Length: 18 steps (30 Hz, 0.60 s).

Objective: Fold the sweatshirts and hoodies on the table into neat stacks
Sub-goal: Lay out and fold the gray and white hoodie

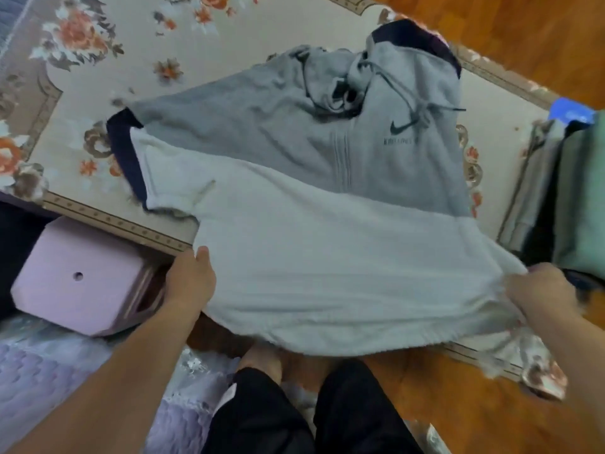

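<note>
A grey hoodie (327, 136) with a dark swoosh logo, drawstrings and navy cuffs lies spread across the table with the floral cloth (108, 60). Its lower half is turned over, showing the pale fleece inside (327, 257), and hangs past the table's near edge. My left hand (190, 280) grips the hem at the left corner. My right hand (540, 290) pinches the hem at the right corner. Both hands pull the fabric taut between them. The hood lies bunched near the far right, with a navy sleeve end beyond it.
A pile of folded garments (569, 198) in grey, dark and green sits on the table's right end, with something blue (573, 111) behind it. A pink stool (82, 283) stands at the left below the table. My legs and wooden floor are below.
</note>
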{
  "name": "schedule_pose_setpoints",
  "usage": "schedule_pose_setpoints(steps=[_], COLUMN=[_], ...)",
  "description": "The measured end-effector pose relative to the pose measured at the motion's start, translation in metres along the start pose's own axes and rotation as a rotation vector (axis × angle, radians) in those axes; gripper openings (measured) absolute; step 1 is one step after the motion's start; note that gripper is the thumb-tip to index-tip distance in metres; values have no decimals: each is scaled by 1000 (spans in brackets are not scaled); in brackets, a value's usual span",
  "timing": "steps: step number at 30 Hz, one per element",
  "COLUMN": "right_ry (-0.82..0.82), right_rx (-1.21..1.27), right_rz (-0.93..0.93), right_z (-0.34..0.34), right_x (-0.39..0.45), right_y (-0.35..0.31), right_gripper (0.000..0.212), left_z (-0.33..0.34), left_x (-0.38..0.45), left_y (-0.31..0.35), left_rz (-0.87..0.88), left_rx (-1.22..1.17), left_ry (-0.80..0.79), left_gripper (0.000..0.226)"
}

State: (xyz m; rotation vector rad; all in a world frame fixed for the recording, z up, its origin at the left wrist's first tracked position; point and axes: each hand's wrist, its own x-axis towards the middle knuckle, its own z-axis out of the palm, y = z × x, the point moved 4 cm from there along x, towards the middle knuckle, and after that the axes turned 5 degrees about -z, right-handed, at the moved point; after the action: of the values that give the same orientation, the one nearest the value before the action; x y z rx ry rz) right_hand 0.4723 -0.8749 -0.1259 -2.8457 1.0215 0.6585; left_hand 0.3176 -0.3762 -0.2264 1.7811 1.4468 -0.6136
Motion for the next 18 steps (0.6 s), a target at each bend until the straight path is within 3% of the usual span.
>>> schedule_pose_setpoints(steps=[2,9,13,16,18], right_ry=[-96,-130,-378,-591,-555], right_rx=[-141,-343,-431,-584,-599], right_rz=[-42,-181,-168,-247,-326], right_z=[4,55,80,84,73], right_x=[11,45,49,53,61], right_y=[12,36,73,62,28], right_gripper=[30,38,42,42,33], left_z=[15,47,67,62,46], left_x=[-3,-14,-29,-36,-35], left_y=[1,-17,-53,-57,-45], left_rz=[-2,26,-396,-424,-321], left_rx=[2,60,-82,193,511], left_ry=[-33,-204,-388,-459,-450], left_gripper=[59,57,80,62,53])
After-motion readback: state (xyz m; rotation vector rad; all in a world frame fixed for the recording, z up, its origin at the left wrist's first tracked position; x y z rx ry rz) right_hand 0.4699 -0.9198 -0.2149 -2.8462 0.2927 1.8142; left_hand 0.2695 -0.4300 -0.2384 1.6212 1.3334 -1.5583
